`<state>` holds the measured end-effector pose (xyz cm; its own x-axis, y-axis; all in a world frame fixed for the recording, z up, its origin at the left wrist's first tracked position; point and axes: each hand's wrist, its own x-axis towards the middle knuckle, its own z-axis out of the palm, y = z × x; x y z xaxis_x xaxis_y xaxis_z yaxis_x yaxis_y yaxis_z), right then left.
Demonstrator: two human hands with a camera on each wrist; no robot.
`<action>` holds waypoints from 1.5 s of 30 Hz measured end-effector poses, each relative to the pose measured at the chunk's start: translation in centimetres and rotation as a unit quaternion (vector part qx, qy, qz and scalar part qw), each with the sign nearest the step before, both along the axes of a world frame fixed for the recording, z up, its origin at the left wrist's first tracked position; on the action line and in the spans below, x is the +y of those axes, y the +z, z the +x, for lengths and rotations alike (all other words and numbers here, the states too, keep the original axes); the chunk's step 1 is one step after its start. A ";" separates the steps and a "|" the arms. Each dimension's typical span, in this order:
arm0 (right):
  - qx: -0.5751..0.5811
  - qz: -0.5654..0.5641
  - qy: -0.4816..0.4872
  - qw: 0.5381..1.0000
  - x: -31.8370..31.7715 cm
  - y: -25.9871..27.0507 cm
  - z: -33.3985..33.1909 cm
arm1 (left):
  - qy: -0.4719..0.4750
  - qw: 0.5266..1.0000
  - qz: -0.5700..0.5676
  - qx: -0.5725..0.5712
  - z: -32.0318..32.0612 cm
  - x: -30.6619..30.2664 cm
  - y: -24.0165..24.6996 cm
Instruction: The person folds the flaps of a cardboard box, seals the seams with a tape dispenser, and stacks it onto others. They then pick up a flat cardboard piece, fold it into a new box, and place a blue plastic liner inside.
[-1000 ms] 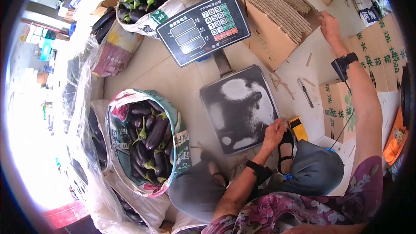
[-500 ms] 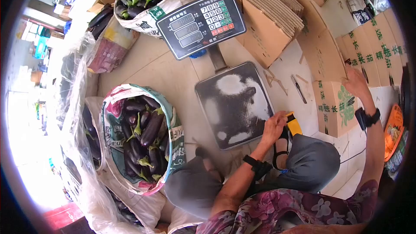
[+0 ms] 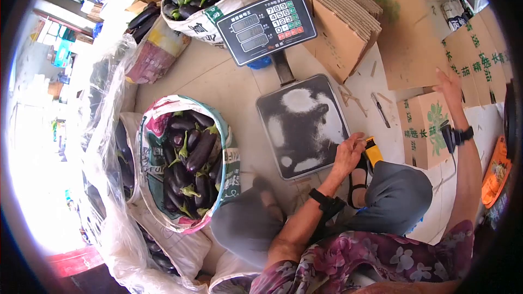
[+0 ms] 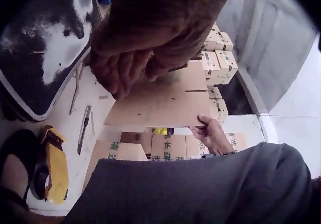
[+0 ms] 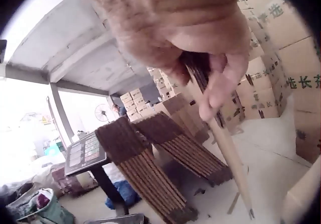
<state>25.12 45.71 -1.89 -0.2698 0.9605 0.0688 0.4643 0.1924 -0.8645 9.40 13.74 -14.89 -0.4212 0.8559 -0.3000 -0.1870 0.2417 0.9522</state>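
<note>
A folded flat cardboard box (image 3: 406,49) is held up by my right hand (image 3: 451,90), which pinches its edge between thumb and fingers. The right wrist view shows the thumb and fingers of this hand (image 5: 200,43) closed on the layered cardboard (image 5: 228,148). My left hand (image 3: 348,155) hangs with loosely curled fingers by the lower right corner of the scale platform (image 3: 302,125), holding nothing. Below it is a yellow tape dispenser (image 3: 373,152). In the left wrist view, the left hand (image 4: 145,43) covers part of the cardboard (image 4: 160,106).
A stack of flattened boxes (image 3: 327,16) stands beside the scale display (image 3: 267,26). A utility knife (image 3: 380,110) and cardboard strips lie on the floor. Sacks of eggplants (image 3: 190,163) stand at the left; a printed box (image 3: 425,130) is at the right.
My right hand has drawn the flat box away from the stack, toward the right, and the box now spreads over the floor area there. The left hand has stayed by the scale.
</note>
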 end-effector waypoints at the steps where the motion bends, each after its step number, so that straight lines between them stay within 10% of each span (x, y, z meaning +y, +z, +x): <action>1: 0.020 0.031 -0.010 0.999 -1.3 1.0 0.8 | 0.000 1.000 0.001 0.001 0.5 0.0 -0.3; 9: -0.054 0.180 -0.089 0.978 -10.6 9.6 10.6 | -0.038 0.996 0.054 0.065 2.7 -0.8 2.8; 12: 0.180 0.206 -0.012 0.962 -15.6 13.7 8.3 | -0.036 0.990 0.103 0.093 3.1 -1.3 3.6; 18: 0.144 0.152 0.041 0.977 -23.5 18.2 7.1 | -0.011 0.982 0.151 0.109 -0.1 -4.4 17.4; 24: -0.076 0.026 0.223 0.971 -24.7 17.2 5.5 | 0.011 0.978 0.159 0.137 -1.2 -11.6 24.7; 29: -0.353 -0.080 0.422 0.831 -21.3 15.0 1.3 | -0.087 0.982 0.096 0.138 -0.8 -15.7 24.7; 35: -0.397 0.096 0.442 0.799 -21.1 15.6 0.4 | -0.191 0.937 0.061 0.286 -2.2 -17.2 26.7; 45: -0.394 0.077 0.495 0.771 -22.8 17.1 -7.0 | -0.139 0.942 0.061 0.300 -7.4 -18.6 28.8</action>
<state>18.17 22.95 15.26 -0.8818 0.2536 -0.3977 0.3926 0.8619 -0.3209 2.00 -4.85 13.96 -0.2381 0.9708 0.0278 0.4478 0.0843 0.8901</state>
